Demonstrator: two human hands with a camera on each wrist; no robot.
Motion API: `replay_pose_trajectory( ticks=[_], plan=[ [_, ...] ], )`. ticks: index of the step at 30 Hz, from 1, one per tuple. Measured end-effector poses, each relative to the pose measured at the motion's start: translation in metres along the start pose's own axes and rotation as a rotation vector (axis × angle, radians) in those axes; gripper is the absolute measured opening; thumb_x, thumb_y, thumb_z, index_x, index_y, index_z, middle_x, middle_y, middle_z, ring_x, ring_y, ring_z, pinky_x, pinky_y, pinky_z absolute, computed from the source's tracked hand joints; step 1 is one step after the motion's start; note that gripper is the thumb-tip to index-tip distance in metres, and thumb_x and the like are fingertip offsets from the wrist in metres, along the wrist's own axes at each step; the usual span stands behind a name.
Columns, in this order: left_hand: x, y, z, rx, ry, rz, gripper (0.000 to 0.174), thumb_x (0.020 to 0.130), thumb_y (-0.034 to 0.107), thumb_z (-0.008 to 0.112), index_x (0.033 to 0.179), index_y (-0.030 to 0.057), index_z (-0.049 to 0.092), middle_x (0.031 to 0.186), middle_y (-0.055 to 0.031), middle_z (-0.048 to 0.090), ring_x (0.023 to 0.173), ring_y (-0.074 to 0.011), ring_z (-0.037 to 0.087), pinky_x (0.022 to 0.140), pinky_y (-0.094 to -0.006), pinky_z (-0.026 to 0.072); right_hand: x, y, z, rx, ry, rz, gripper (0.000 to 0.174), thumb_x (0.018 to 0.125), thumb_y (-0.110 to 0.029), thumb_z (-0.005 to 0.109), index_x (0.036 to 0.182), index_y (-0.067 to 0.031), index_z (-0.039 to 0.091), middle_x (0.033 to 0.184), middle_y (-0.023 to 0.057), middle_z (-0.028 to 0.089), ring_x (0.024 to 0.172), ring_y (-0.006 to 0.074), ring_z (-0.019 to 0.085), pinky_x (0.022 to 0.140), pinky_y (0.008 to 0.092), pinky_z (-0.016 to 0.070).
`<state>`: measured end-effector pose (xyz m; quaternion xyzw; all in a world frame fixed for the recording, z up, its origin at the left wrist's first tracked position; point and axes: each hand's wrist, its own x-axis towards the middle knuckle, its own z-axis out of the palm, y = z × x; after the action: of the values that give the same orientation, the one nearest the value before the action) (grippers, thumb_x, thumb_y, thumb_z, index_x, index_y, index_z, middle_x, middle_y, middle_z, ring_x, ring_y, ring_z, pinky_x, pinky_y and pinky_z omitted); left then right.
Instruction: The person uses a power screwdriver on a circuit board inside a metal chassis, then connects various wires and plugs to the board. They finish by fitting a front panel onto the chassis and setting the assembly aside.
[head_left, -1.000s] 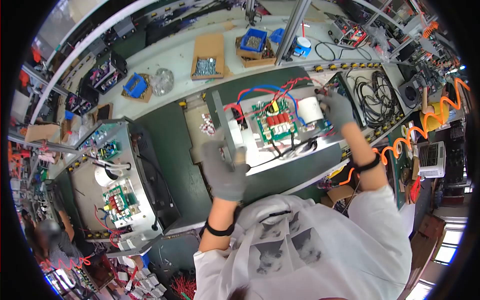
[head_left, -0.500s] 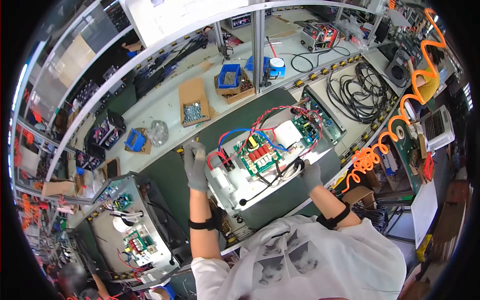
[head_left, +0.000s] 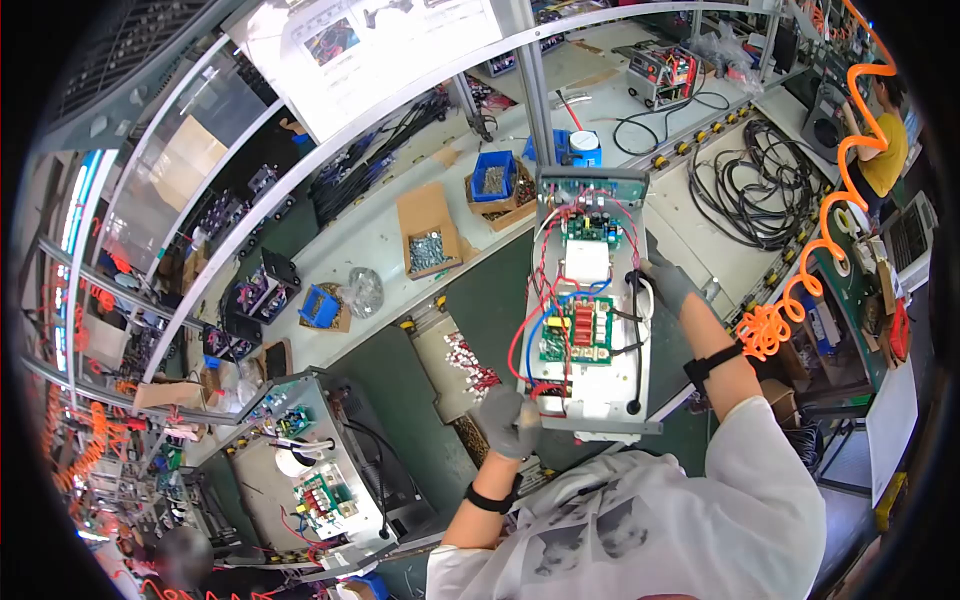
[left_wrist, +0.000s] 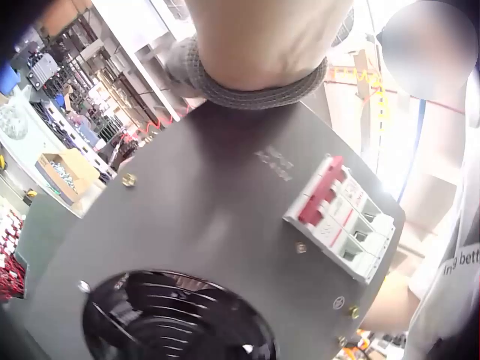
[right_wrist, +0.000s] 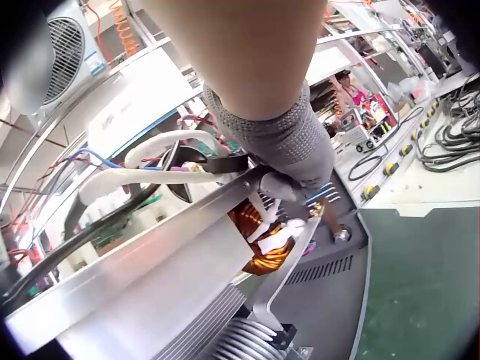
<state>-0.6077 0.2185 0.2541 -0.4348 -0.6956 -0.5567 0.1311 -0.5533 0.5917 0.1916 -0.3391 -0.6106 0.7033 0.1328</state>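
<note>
An open metal chassis (head_left: 625,395) with wiring lies lengthwise before the person, its grey end panel nearest the body. My gloved left hand (head_left: 508,420) grips the near left corner of that panel. In the left wrist view the panel (left_wrist: 225,202) carries a black fan grille (left_wrist: 176,319) and a white breaker (left_wrist: 341,217) with a red lever; the fingers are hidden behind the edge. My gloved right hand (head_left: 668,283) holds the chassis's right side rail, its fingers hooked over the edge above a copper coil (right_wrist: 262,240). A green circuit board (head_left: 578,330) sits inside the chassis.
A second chassis (head_left: 345,490) stands at the left on the green-topped line. Behind are a cardboard box of screws (head_left: 428,250), blue bins (head_left: 493,177) and a coiled black cable (head_left: 750,185). An orange air hose (head_left: 830,220) hangs at the right.
The chassis has turned from lying slantwise to pointing away from the body. The left hand came round to its near corner, and the right hand moved farther out along the right side.
</note>
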Motion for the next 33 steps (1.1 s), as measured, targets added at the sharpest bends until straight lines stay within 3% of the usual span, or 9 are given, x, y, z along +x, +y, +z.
replay_pose_trajectory(
  ticks=[4,7,14,16,19,24,28,29,33],
  plan=[
    [-0.020,-0.007,0.011,0.002,0.142,-0.042,0.014,0.068,0.012,0.058,0.064,0.0004,0.051,0.065,-0.0154,0.051,0.059,-0.0338,0.050,0.055,-0.0385,0.0396,-0.056,0.012,-0.019,0.195,0.197,0.097,0.046,0.091,-0.029,0.056,0.126,-0.0003,0.050,0.117,0.0077,0.056,0.102,0.0158,0.056,0.088,0.0298,0.0448],
    [-0.025,-0.007,0.015,-0.039,0.099,-0.106,0.015,0.066,0.013,0.061,0.064,0.0008,0.053,0.064,-0.0133,0.052,0.060,-0.0327,0.051,0.056,-0.0390,0.0410,-0.097,0.131,-0.061,0.068,0.573,-0.055,0.026,0.090,-0.028,0.056,0.100,-0.0046,0.060,0.080,-0.0004,0.059,0.069,0.0092,0.055,0.057,0.0201,0.0426],
    [0.018,0.011,0.094,0.016,0.101,0.161,0.018,0.070,0.012,0.062,0.081,-0.0009,0.056,0.072,-0.0144,0.055,0.058,-0.0322,0.052,0.053,-0.0394,0.0406,-0.245,0.246,-0.067,0.075,0.453,0.356,0.011,0.084,-0.012,0.059,0.087,-0.0022,0.061,0.069,0.0052,0.057,0.057,0.0155,0.054,0.047,0.0313,0.0425],
    [0.033,0.017,0.137,-0.017,0.108,0.169,0.020,0.070,0.014,0.065,0.082,0.0008,0.056,0.074,-0.0139,0.055,0.061,-0.0333,0.052,0.054,-0.0415,0.0401,-0.255,0.248,-0.066,0.030,0.261,0.637,0.015,0.085,-0.014,0.060,0.089,0.0001,0.062,0.072,0.0058,0.059,0.061,0.0146,0.055,0.051,0.0297,0.0434],
    [0.058,0.029,0.199,-0.161,-0.003,0.159,0.023,0.076,0.022,0.065,0.086,0.0029,0.057,0.075,-0.0121,0.052,0.069,-0.0339,0.051,0.065,-0.0439,0.0395,-0.252,0.194,-0.045,-0.118,0.088,0.545,0.023,0.085,-0.015,0.058,0.100,0.0024,0.061,0.082,0.0091,0.063,0.074,0.0166,0.058,0.066,0.0291,0.0474],
    [0.071,0.062,0.264,0.012,-0.200,-0.217,0.045,0.083,0.029,0.058,0.118,0.0061,0.042,0.107,-0.0190,0.044,0.096,-0.0355,0.046,0.083,-0.0425,0.0375,-0.221,0.138,-0.027,-0.801,-0.196,0.249,0.034,0.082,-0.031,0.052,0.106,-0.0092,0.063,0.103,0.0213,0.062,0.099,0.0377,0.058,0.084,0.0421,0.0457],
    [-0.030,-0.035,0.328,-0.166,-0.193,-0.713,0.044,0.082,0.012,0.053,0.123,0.0094,0.039,0.112,-0.0182,0.043,0.098,-0.0356,0.048,0.083,-0.0422,0.0431,-0.187,0.159,-0.032,-0.739,-0.193,0.136,0.032,0.084,-0.025,0.054,0.108,-0.0054,0.060,0.101,0.0195,0.063,0.095,0.0354,0.059,0.084,0.0387,0.0453],
    [-0.096,-0.093,0.330,-0.441,-0.284,-1.050,0.045,0.076,-0.001,0.050,0.120,0.0094,0.046,0.112,-0.0144,0.050,0.102,-0.0306,0.052,0.085,-0.0384,0.0453,-0.176,0.174,-0.036,-0.651,-0.267,0.072,0.030,0.083,-0.017,0.055,0.107,-0.0002,0.061,0.096,0.0141,0.064,0.085,0.0204,0.059,0.079,0.0314,0.0463],
    [-0.131,-0.059,0.156,-0.024,-0.041,-1.237,0.040,0.070,-0.011,0.042,0.100,0.0029,0.064,0.110,-0.0153,0.062,0.106,-0.0251,0.057,0.091,-0.0324,0.0435,-0.167,0.161,-0.015,-0.689,-0.446,0.054,0.026,0.084,-0.016,0.055,0.105,-0.0018,0.063,0.087,0.0096,0.065,0.079,0.0160,0.058,0.073,0.0295,0.0461]
  ],
)
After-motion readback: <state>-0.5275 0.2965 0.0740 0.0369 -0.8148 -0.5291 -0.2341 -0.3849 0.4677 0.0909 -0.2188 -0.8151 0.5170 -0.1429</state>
